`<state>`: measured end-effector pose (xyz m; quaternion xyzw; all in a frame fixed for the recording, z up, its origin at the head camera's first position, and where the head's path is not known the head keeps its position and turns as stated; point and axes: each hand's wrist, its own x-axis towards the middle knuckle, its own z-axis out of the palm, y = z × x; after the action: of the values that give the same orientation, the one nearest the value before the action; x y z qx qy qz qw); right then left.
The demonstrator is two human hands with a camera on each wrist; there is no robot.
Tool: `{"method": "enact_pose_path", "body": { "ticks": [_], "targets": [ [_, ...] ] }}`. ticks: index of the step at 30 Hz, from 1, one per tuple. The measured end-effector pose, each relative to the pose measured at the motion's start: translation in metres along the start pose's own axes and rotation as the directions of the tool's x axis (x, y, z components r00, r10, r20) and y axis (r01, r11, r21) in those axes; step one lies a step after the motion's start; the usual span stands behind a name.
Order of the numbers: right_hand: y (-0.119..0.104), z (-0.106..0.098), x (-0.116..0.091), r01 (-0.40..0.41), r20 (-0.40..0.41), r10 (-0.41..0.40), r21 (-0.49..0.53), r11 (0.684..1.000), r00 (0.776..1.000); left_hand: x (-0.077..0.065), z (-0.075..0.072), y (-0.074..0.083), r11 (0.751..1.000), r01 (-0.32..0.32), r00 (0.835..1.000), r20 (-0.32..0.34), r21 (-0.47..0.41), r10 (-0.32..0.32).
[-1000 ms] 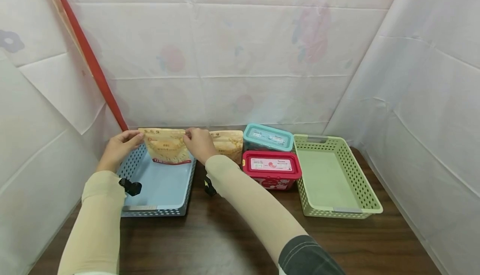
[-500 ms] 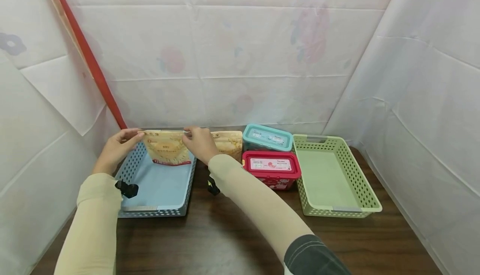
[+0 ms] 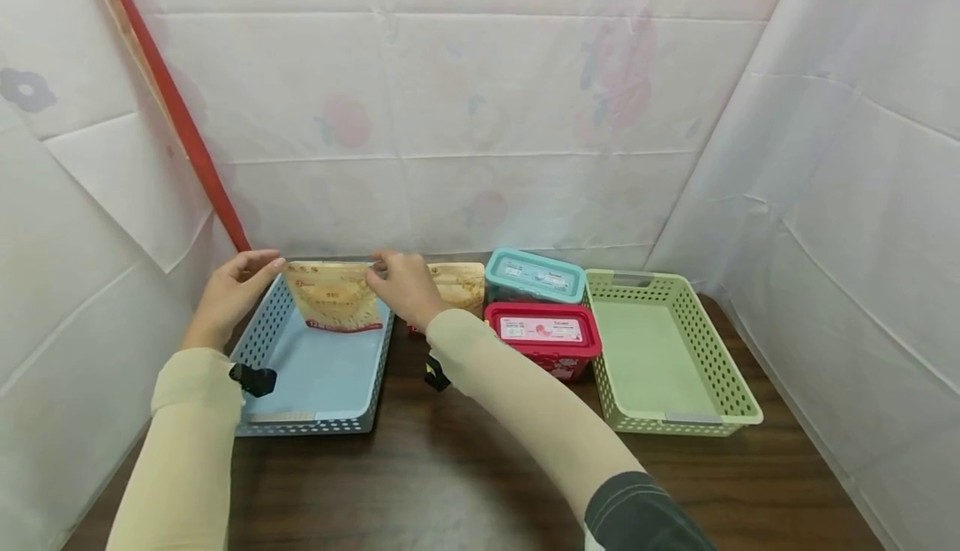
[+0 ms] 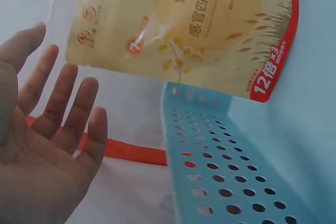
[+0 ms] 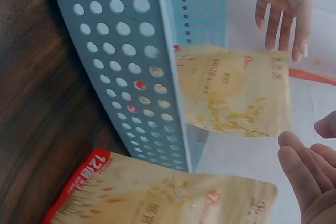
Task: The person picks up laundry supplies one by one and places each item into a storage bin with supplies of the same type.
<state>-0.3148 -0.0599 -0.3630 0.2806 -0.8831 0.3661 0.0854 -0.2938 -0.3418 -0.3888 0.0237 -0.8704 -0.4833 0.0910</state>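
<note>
standing pouch just beside left grip

Wears plain cream sleeves, left and right, with wide cuffs. Near right, shows dark grey sleeve, pale stitching. Has black devices at cuffs, yellow patch on right.

Red strip beside white sheeting

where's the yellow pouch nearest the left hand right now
In the head view, the yellow pouch is on the left, inside the far end of the blue basket, between the left hand and the right hand.
</note>
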Motion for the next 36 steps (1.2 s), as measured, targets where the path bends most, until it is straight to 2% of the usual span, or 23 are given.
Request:
{"method": "enact_pose_path", "body": {
  "ticks": [6,10,16,20,25,32,36],
  "targets": [
    [0.0,-0.018,-0.01,0.023,0.01,-0.023,0.071,0.997,1.0,-0.009,0.001,0.014,1.0,-0.014,0.999,-0.033,0.009,0.014],
    [0.003,-0.028,-0.015,0.037,0.006,-0.038,0.059,0.998,0.999,-0.016,0.004,0.024,0.999,-0.036,0.998,-0.051,0.009,0.036],
    [0.01,-0.039,-0.019,0.017,0.009,-0.018,0.062,0.998,1.0,-0.023,0.007,0.036,0.998,-0.064,0.997,-0.05,0.019,0.065],
    [0.018,-0.047,-0.024,0.025,-0.001,-0.025,0.048,0.999,1.0,-0.026,0.01,0.043,0.993,-0.115,0.993,-0.019,0.039,0.116],
    [0.032,-0.059,-0.034,0.01,-0.009,-0.009,0.038,0.999,1.0,-0.032,0.019,0.054,0.986,-0.163,0.985,0.057,0.042,0.16],
    [0.049,-0.074,-0.046,-0.031,-0.033,0.032,0.018,0.999,0.999,-0.035,0.036,0.071,0.971,-0.239,0.962,0.145,0.029,0.232],
    [0.057,-0.082,-0.051,-0.056,-0.029,0.057,0.036,0.998,0.998,-0.034,0.046,0.075,0.973,-0.229,0.962,0.158,0.032,0.222]
  ]
}}
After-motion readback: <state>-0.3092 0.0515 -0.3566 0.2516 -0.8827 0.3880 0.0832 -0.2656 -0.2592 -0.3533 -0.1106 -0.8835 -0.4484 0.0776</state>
